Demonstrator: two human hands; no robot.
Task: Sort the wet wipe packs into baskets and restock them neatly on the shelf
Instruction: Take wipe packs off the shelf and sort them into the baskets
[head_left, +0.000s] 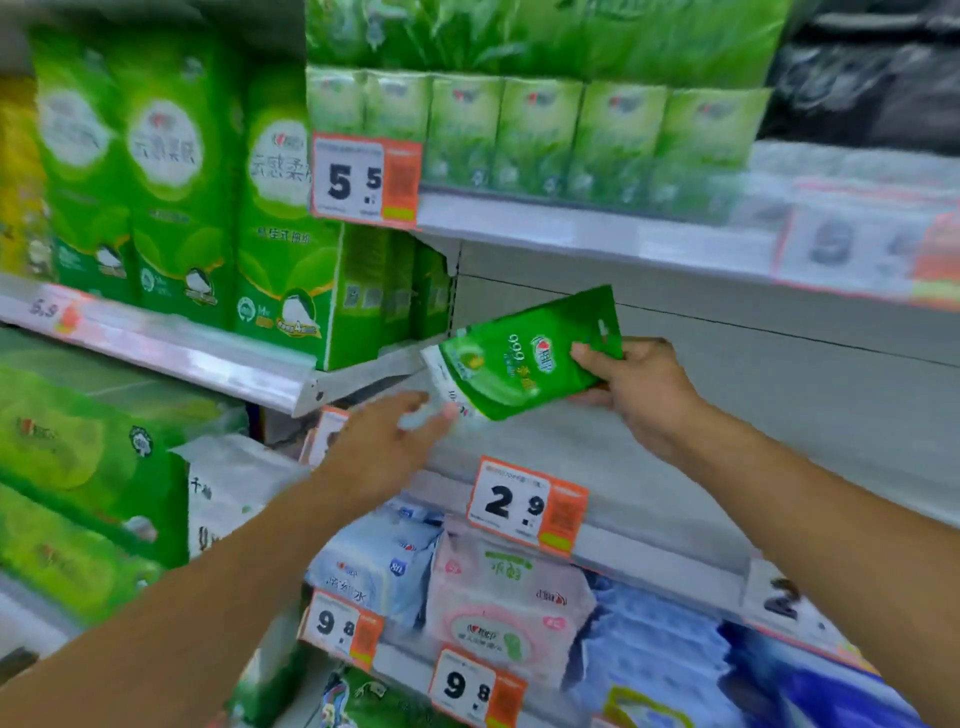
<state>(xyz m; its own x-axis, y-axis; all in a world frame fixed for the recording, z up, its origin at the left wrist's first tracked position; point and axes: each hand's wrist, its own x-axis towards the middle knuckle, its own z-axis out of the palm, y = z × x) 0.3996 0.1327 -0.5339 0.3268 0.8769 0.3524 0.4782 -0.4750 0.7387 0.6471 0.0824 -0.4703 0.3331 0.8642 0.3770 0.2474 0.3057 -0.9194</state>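
Note:
My right hand pinches a green wet wipe pack by its right end, thumb on the front, holding it tilted above a grey shelf board. My left hand reaches in from the lower left with fingers extended, its fingertips touching the pack's white lower-left corner; motion blur hides the exact contact. Below that shelf lie a pink wipe pack and pale blue wipe packs.
Tall green tissue packs fill the shelf to the left, and smaller green packs line the shelf above. Price tags reading 5.5, 2.9 and 9.8 hang from shelf edges. Dark blue packs lie lower right.

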